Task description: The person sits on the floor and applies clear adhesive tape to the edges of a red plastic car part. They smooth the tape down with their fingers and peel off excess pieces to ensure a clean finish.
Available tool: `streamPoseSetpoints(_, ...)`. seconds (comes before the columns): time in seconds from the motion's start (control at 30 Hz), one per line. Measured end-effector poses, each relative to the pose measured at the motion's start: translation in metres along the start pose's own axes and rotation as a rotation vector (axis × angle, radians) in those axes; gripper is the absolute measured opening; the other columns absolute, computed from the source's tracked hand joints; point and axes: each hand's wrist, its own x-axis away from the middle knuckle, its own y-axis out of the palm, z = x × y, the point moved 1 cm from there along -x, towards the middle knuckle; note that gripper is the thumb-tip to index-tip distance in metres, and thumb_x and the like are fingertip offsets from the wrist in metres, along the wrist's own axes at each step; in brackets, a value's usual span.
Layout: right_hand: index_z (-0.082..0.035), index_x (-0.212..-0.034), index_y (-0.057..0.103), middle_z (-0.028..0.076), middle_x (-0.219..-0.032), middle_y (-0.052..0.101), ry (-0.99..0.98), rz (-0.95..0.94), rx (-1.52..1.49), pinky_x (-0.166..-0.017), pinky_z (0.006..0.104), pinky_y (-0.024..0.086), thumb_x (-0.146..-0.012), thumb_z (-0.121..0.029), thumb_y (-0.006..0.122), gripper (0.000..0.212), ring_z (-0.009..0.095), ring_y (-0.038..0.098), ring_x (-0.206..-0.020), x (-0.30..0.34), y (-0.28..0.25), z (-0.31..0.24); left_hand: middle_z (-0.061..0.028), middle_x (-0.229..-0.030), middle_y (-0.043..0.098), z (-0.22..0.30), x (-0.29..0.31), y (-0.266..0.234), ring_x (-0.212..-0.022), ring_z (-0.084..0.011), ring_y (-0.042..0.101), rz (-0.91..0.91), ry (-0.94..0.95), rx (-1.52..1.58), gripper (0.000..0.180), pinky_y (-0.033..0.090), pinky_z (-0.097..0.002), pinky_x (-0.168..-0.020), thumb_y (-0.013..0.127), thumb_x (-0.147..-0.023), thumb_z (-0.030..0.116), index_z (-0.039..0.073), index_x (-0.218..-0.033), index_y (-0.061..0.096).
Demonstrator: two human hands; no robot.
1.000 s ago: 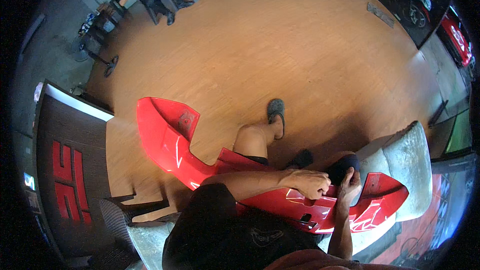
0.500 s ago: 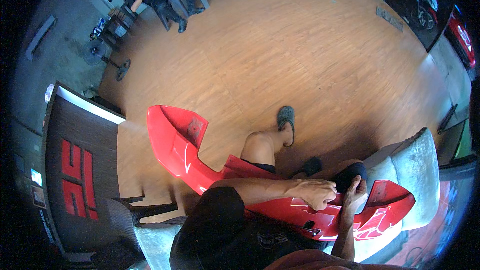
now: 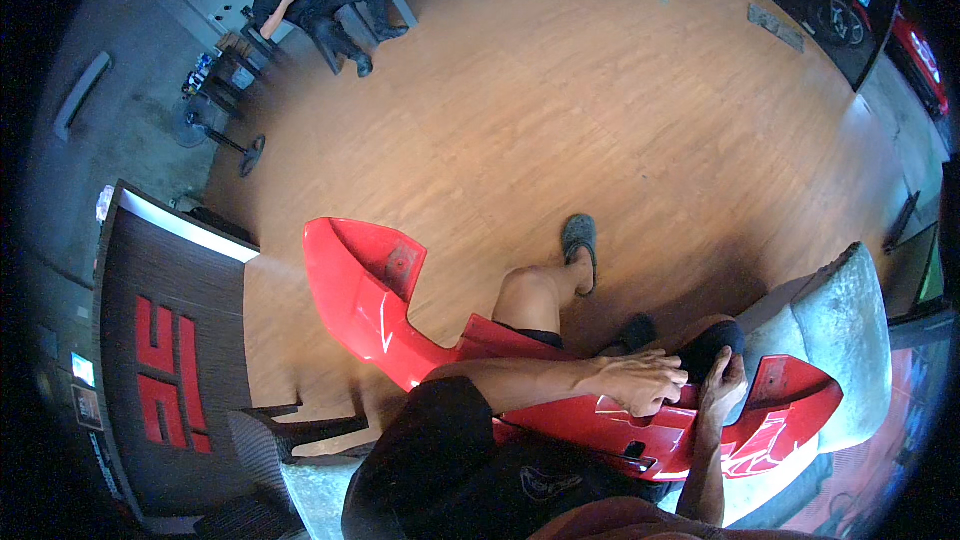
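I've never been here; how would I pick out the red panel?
From the broad wooden floor, look down to the camera wearer's legs. The red panel lies across them, beneath the left forearm. Unlike the red emblem on the dark counter, it is glossy and curved, with winglike ends.

A large red angular sign (image 3: 190, 380) is mounted on a dark ribbed panel (image 3: 150, 255), and a thin outlined emblem (image 3: 550, 483) is shown on the black garment (image 3: 430, 460); nothing further can be read

Apparently a motorcycle shop or workshop: a motorcycle (image 3: 838, 22) stands at upper right, a glossy red body panel (image 3: 580, 432) spans lower centre, raised red lettering (image 3: 190, 370) fronts a dark counter (image 3: 222, 325) at left.
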Motion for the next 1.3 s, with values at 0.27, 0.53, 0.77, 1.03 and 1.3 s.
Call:
streamPoseSetpoints(0.27,0.001,-0.078,0.061,0.026,-0.067,0.058,0.042,-0.058,0.016,-0.056,0.0522,0.039,-0.108,-0.032,0.056,0.045,0.044,0.049,-0.057,-0.001,-0.002,-0.004,-0.0144,-0.117,0.063,0.004,0.009,0.006,-0.115,-0.0326,0.059,-0.061,-0.119,-0.015,0.039,0.046,-0.0522,-0.097,0.058,-0.088,0.015,0.009,-0.126,0.065)
streamPoseSetpoints(0.53,0.005,-0.08,0.06,0.026,-0.068,0.058,0.09,-0.09,0.014,-0.058,0.0502,0.039,-0.108,-0.033,0.057,0.047,0.037,0.046,-0.058,-0.003,-0.004,-0.004,-0.0145,-0.127,0.059,0.013,0.008,0.002,-0.122,-0.0338,0.055,-0.096,-0.187,-0.012,0.059,0.043,-0.0526,-0.108,0.059,-0.086,0.009,0.013,-0.144,0.06)
streamPoseSetpoints(0.77,0.005,-0.079,0.053,0.021,-0.064,0.048,0.125,-0.052,-0.032,-0.057,0.0459,0.037,-0.11,-0.031,0.055,0.047,0.027,0.036,-0.06,-0.002,0.0,-0.011,-0.0135,-0.123,0.06,0.018,0.013,0.0,-0.116,-0.03,0.055,-0.031,-0.166,0.02,0.035,0.044,-0.0505,-0.107,0.065,-0.081,0.015,0.005,-0.114,0.071)
streamPoseSetpoints(1.03,0.006,-0.077,0.053,0.021,-0.063,0.046,0.123,-0.068,0.004,-0.055,0.0454,0.035,-0.109,-0.029,0.057,0.047,0.026,0.035,-0.059,-0.007,-0.002,-0.013,-0.0172,-0.128,0.06,0.012,0.009,0.013,-0.13,-0.0342,0.053,-0.038,-0.144,0.068,0.033,0.036,-0.0526,-0.118,0.063,-0.081,0.021,0.0,-0.105,0.072)
streamPoseSetpoints(1.3,0.005,-0.077,0.053,0.025,-0.064,0.047,0.139,-0.07,0.02,-0.055,0.0478,0.035,-0.109,-0.031,0.056,0.049,0.03,0.035,-0.058,-0.009,-0.002,-0.008,-0.0146,-0.115,0.06,0.017,-0.003,0.003,-0.121,-0.0326,0.053,-0.099,-0.117,0.051,0.027,0.036,-0.0502,-0.117,0.065,-0.076,0.018,0.001,-0.096,0.069)
